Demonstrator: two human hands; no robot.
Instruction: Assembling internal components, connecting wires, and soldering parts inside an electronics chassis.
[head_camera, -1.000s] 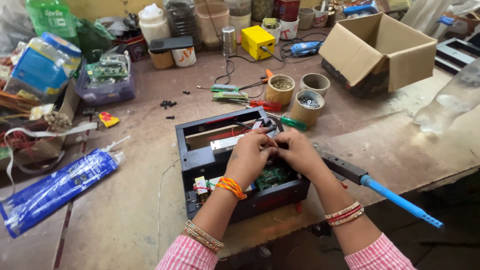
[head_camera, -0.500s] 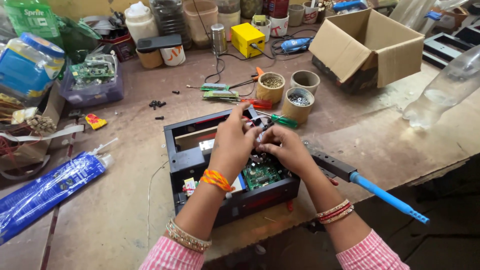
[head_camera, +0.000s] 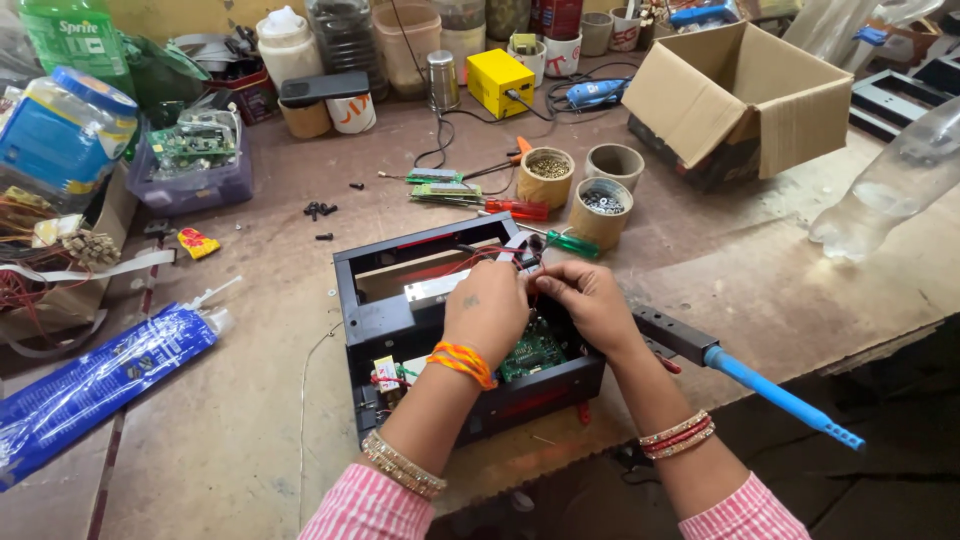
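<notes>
While both hands work inside it, the black open-topped case (head_camera: 400, 300) sits near the front edge of the workbench (head_camera: 230, 440), roughly midway along it, with a green circuit board (head_camera: 535, 352) on its floor and red wires (head_camera: 440, 268) across its far half.

Left hand (head_camera: 487, 312): curled over the middle of the case, fingers bent down and pinched toward a small connector (head_camera: 527, 258) at the wire ends; the back of the hand hides whether it truly grips it.

Right hand (head_camera: 590, 300): closed to a fingertip pinch just beside the left, meeting it at the same connector.

Handling note, as judgement: fine wiring like this is best held by the plug body, not the leads, with one hand bracing and the other seating squarely; wrists resting on the case wall would steady the work.

Nearby: blue-handled soldering iron (head_camera: 770, 390) at the front right edge, touching the case's right side, so sleeves need care; three cardboard cups (head_camera: 580, 185) of screws and two screwdrivers (head_camera: 545, 225) behind the case; loose black screws (head_camera: 320, 210) toward the middle; blue sealant tube (head_camera: 90, 385) at the front left; cardboard box (head_camera: 745, 95) at the far right corner.
</notes>
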